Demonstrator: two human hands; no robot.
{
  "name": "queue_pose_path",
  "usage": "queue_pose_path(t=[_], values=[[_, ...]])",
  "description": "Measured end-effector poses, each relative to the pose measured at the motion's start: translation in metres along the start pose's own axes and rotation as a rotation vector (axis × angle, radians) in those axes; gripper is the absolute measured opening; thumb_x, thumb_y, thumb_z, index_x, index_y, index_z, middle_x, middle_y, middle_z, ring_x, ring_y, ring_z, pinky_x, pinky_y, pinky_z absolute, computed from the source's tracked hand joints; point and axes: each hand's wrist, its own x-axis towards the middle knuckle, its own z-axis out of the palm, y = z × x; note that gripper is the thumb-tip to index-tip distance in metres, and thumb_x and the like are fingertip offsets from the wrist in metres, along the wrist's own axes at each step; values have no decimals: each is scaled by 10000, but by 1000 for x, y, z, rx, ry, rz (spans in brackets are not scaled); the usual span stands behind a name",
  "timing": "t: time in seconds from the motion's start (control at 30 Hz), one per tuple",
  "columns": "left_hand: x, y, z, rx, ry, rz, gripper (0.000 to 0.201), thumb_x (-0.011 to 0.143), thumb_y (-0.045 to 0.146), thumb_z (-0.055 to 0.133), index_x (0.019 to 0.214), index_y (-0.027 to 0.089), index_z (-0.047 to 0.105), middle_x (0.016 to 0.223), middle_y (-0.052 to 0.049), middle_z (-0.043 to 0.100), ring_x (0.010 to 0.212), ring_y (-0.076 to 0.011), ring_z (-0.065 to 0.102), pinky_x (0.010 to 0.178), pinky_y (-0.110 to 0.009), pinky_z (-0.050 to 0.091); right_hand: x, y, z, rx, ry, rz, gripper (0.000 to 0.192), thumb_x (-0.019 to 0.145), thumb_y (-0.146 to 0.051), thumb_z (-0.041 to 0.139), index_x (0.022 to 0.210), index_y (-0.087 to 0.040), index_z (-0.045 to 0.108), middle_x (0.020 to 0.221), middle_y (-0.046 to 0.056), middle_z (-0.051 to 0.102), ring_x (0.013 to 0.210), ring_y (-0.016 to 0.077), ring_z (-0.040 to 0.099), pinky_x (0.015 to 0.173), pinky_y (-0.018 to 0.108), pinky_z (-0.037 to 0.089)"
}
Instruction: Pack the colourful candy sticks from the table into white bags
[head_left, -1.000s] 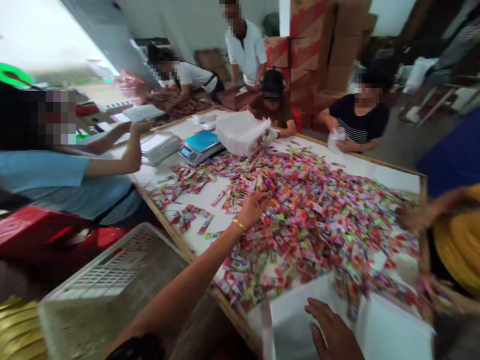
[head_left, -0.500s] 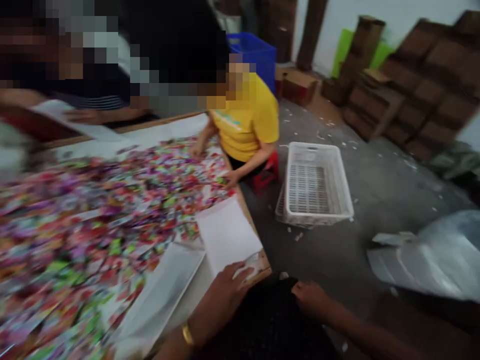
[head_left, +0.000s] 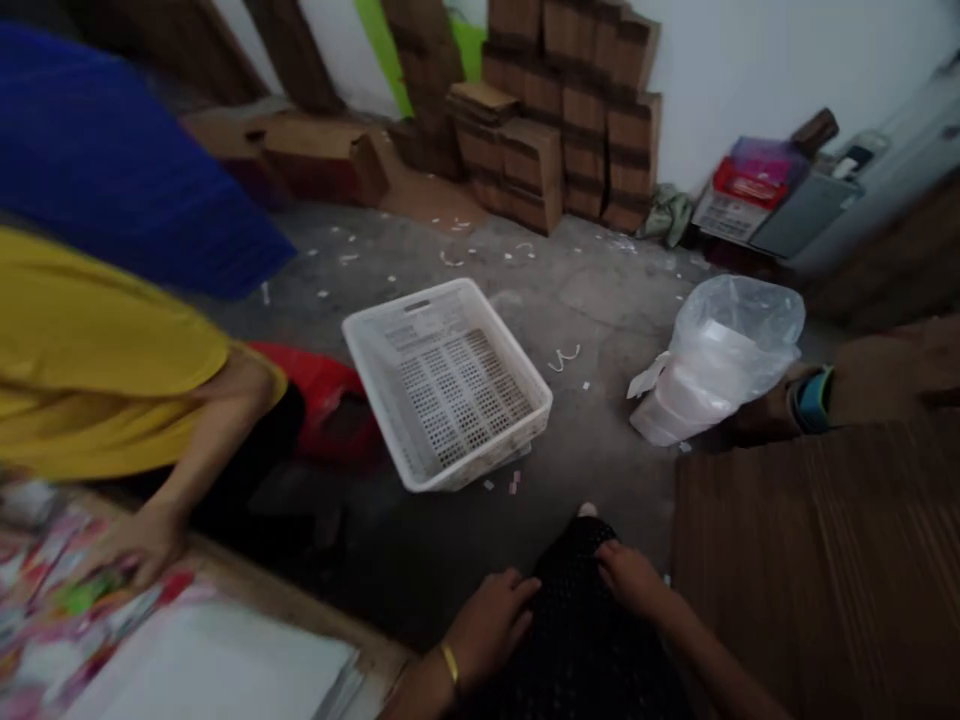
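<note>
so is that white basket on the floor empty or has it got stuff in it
Empty: the white basket sits tilted on the floor, and its slotted bottom shows bare all the way across, with no packets inside.

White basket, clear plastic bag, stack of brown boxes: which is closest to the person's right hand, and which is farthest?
From the right hand:
1. White basket, on the floor just ahead and to the left.
2. Clear plastic bag, ahead to the right; a bit farther, though fairly close to the basket's distance.
3. Stack of brown boxes, against the far wall, clearly farthest.
</note>
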Motion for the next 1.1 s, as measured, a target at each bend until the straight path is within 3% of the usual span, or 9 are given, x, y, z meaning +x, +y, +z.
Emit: queue_pose_path(t=[0.1,0.23,0.4,0.53,0.7,0.83,0.9,1.0,1.1], values=[[66,23,-21,14,-93,-32,451,868,241,426,1301,246,551,1228,-78,609,1127,-187,579,1013,-300,420,40,82,-47,99,168,68,285,899,-175,425,1124,-173,601,1183,90,621,1058,172,606,896,264,439],[177,66,-41,149,-196,-147,458,846,237,445,1288,242,567,1288,-88,593,1172,-224,570,1038,-336,408,107,230,-146,159,357,174,357,915,-169,389,1236,-122,538,1280,132,561,1199,170,511,1015,277,380],[321,164,-83,116,-233,-79,456,862,275,426,1291,226,570,1304,-69,595,1228,-235,527,1070,-359,378,180,406,-265,170,464,328,497,892,-174,398,1375,-57,408,1412,227,414,1281,268,419,1046,382,355],[418,231,-133,89,-148,-7,461,874,282,412,1302,189,557,1284,-84,598,1161,-204,558,1046,-331,395,220,504,-310,156,477,428,562,898,-234,418,1437,-98,336,1508,234,276,1364,349,293,1068,543,274],[513,263,-177,237,-172,-28,428,878,279,425,1269,190,575,1178,-93,633,1069,-209,596,976,-341,437,245,563,-317,52,457,446,637,890,-350,491,1457,-119,316,1535,224,231,1428,342,152,1109,598,36],[592,284,-191,214,-302,97,438,860,274,461,1263,159,587,1149,-100,648,1024,-207,614,949,-322,451,256,578,-336,-23,565,448,623,934,-445,401,1431,-72,356,1461,252,362,1400,330,231,1122,532,51],[643,296,-202,184,-381,214,431,847,262,475,1242,149,607,1125,-94,666,998,-198,620,929,-303,459,265,588,-353,47,593,472,600,965,-439,309,1434,-66,343,1480,236,341,1407,305,218,1128,489,80],[737,317,-230,139,-431,326,396,851,251,472,1200,148,629,1070,-70,690,945,-178,628,883,-280,478,283,612,-369,284,351,572,594,984,-444,214,1472,-111,273,1472,212,370,1388,295,284,1098,471,197],[846,343,-265,135,-416,296,371,891,260,431,1184,154,633,1021,-48,703,895,-157,638,843,-265,499,300,623,-354,513,9,686,557,976,-456,254,1336,-108,499,1197,217,625,1145,313,572,934,446,404]])
